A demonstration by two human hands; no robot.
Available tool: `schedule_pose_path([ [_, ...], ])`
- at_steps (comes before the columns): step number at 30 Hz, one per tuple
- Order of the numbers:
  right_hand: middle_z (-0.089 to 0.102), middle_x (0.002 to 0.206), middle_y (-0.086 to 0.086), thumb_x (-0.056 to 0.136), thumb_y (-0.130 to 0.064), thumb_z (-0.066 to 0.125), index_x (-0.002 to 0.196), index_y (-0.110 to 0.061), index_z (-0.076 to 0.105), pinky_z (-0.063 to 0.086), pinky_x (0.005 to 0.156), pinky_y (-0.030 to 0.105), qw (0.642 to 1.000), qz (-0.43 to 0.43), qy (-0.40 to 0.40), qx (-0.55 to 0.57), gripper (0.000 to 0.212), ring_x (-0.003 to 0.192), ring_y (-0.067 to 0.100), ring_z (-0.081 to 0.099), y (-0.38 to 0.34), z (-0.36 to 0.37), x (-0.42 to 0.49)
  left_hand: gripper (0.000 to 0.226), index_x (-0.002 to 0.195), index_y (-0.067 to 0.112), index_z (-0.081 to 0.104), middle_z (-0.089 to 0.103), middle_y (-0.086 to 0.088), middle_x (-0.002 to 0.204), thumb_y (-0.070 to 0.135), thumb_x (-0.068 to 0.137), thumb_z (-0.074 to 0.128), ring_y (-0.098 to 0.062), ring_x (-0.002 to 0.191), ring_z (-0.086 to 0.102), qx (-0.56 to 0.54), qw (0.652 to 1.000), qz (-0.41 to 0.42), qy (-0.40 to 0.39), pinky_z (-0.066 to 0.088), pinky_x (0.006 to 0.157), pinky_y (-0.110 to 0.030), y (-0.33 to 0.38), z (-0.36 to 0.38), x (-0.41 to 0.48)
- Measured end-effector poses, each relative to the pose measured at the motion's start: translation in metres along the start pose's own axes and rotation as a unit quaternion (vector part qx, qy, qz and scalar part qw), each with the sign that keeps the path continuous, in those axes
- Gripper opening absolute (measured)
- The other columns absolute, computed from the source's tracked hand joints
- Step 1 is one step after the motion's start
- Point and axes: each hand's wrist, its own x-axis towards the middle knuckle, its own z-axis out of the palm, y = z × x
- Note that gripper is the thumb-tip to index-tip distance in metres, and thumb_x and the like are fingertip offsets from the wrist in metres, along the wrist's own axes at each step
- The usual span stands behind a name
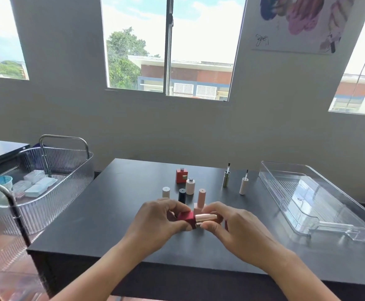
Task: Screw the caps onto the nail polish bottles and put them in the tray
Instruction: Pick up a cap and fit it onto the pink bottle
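Your left hand (155,220) grips the red bottle (185,217), held sideways above the near middle of the table (112,213). Your right hand (231,227) pinches the gold cap (206,217), which meets the bottle's neck; how far it is threaded cannot be told. The tray (320,198) lies at the right, well apart. Just beyond your hands stands a pink bottle (201,199). Farther off stand an orange bottle (181,175) and a white bottle (190,186), both uncapped.

Your left hand (158,220) and right hand (233,229) meet at centre, fingers (209,227) curled and pinching, forearms angled inward.
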Motion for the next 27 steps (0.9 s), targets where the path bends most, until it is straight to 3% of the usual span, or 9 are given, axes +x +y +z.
schedule_pose_path([
  [3, 0.067, 0.100, -0.019, 0.094, -0.053, 0.045, 0.114, -0.037, 0.057, 0.047, 0.070, 0.025, 0.999, -0.031, 0.007, -0.021, 0.028, 0.080, 0.004, 0.062, -0.001, 0.002, 0.000, 0.029, 0.098, 0.034, 0.077, 0.071, 0.017, 0.088, 0.030, 0.070, 0.086, -0.003, 0.079, 0.066, 0.020, 1.000, 0.012, -0.008, 0.053, 0.076, -0.015, 0.001, 0.000, 0.000],
  [5, 0.067, 0.106, -0.014, 0.096, -0.051, 0.042, 0.113, -0.034, 0.058, 0.049, 0.074, 0.029, 0.999, -0.037, 0.008, -0.022, 0.028, 0.085, 0.014, 0.064, 0.000, 0.003, 0.001, 0.034, 0.105, 0.033, 0.076, 0.069, 0.017, 0.090, 0.031, 0.073, 0.085, -0.004, 0.081, 0.065, 0.036, 0.999, 0.027, -0.008, 0.054, 0.080, -0.022, 0.002, 0.001, -0.001],
  [12, 0.061, 0.082, -0.012, 0.097, -0.040, 0.050, 0.101, -0.032, 0.060, 0.045, 0.066, 0.027, 0.999, -0.017, 0.001, 0.034, 0.014, 0.071, 0.012, 0.054, 0.010, 0.012, 0.005, 0.030, 0.109, 0.031, 0.074, 0.065, 0.017, 0.096, 0.035, 0.079, 0.078, -0.004, 0.079, 0.062, 0.122, 0.986, 0.113, 0.027, 0.053, 0.076, -0.022, 0.009, 0.004, -0.004],
  [19, 0.058, 0.067, -0.011, 0.094, -0.036, 0.056, 0.093, -0.030, 0.062, 0.039, 0.060, 0.021, 0.996, 0.008, 0.010, 0.091, 0.008, 0.071, 0.013, 0.052, 0.017, 0.020, 0.008, 0.030, 0.111, 0.027, 0.072, 0.066, 0.011, 0.098, 0.038, 0.083, 0.074, -0.010, 0.072, 0.062, 0.187, 0.969, 0.154, 0.055, 0.049, 0.066, -0.019, 0.009, 0.008, -0.006],
  [23, 0.058, 0.064, -0.017, 0.093, -0.032, 0.059, 0.094, -0.034, 0.064, 0.039, 0.059, 0.018, 0.994, 0.014, 0.017, 0.105, 0.006, 0.066, 0.009, 0.052, 0.016, 0.019, 0.010, 0.029, 0.110, 0.026, 0.072, 0.067, 0.010, 0.096, 0.038, 0.083, 0.074, -0.013, 0.071, 0.064, 0.201, 0.964, 0.160, 0.066, 0.053, 0.064, -0.023, 0.008, 0.011, -0.005],
  [27, 0.060, 0.064, -0.027, 0.092, -0.034, 0.062, 0.094, -0.037, 0.068, 0.039, 0.055, 0.015, 0.989, 0.022, 0.020, 0.145, 0.007, 0.056, 0.003, 0.050, 0.016, 0.017, 0.012, 0.030, 0.111, 0.028, 0.070, 0.064, 0.011, 0.100, 0.035, 0.081, 0.076, -0.010, 0.077, 0.063, 0.151, 0.979, 0.130, 0.041, 0.055, 0.072, -0.027, 0.003, 0.010, 0.000],
])
